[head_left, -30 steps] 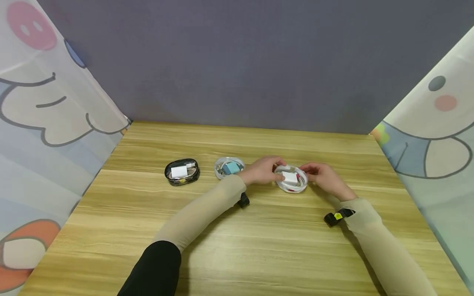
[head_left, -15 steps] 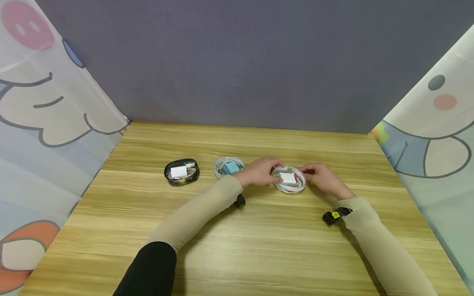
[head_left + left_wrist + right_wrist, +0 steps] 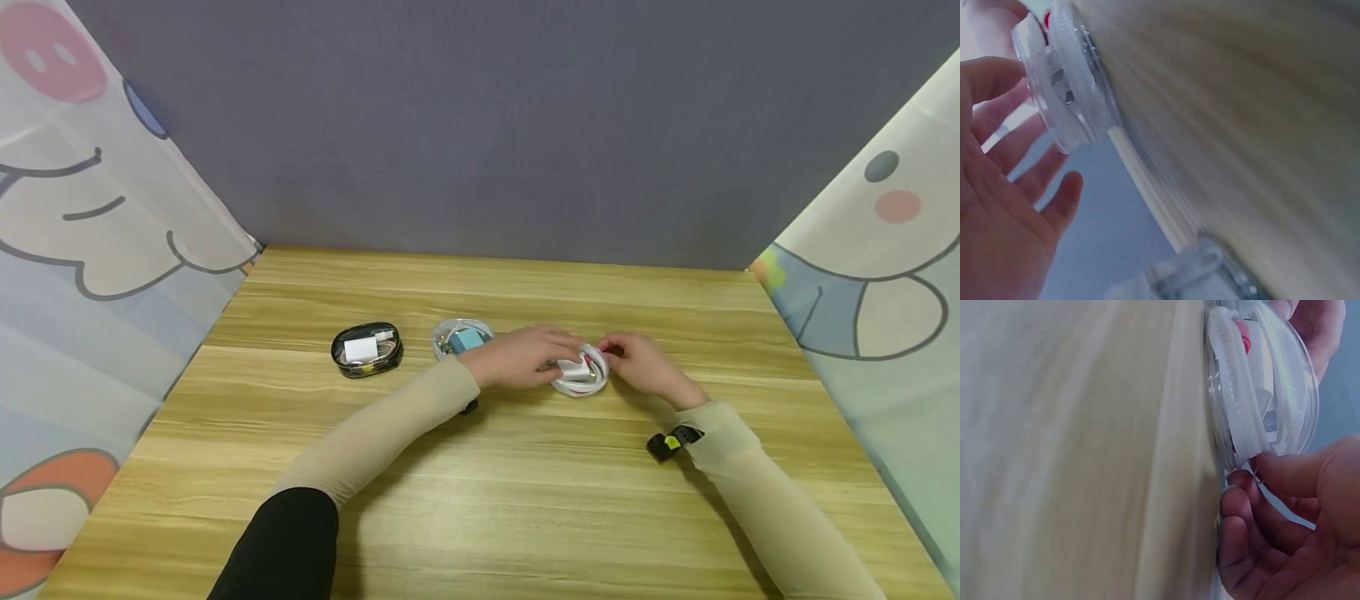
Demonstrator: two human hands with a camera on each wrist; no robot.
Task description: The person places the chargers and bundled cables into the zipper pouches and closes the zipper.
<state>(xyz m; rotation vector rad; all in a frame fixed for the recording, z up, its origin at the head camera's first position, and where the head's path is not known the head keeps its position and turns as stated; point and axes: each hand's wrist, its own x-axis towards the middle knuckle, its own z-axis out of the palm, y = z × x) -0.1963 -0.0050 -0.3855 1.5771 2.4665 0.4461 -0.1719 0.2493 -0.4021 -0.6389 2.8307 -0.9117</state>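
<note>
A round clear zip pouch (image 3: 595, 382) with a white zipped rim stands between both hands at right of centre. Inside it are a white charger block (image 3: 574, 369) and something red. My left hand (image 3: 525, 357) holds the pouch from the left, thumb on the near side and fingers over the far side. In the right wrist view, thumb and fingertips of my right hand (image 3: 1285, 519) pinch the small zipper pull (image 3: 1258, 478) at the pouch's edge; the pull is partly hidden. The left wrist view shows the pouch (image 3: 1063, 87) tilted against the left fingers.
A black-rimmed clear pouch (image 3: 367, 367) with a white charger lies at left on the wooden table (image 3: 480, 500). Beside my left wrist is another clear pouch (image 3: 444, 330) holding a blue block, partly covered by the hand. A grey panel (image 3: 480, 133) closes off the back.
Both hands and the pouch have shifted a little left. The left fingers now reach further over the pouch, covering part of it, and the right fingertips have moved left along its far edge.
</note>
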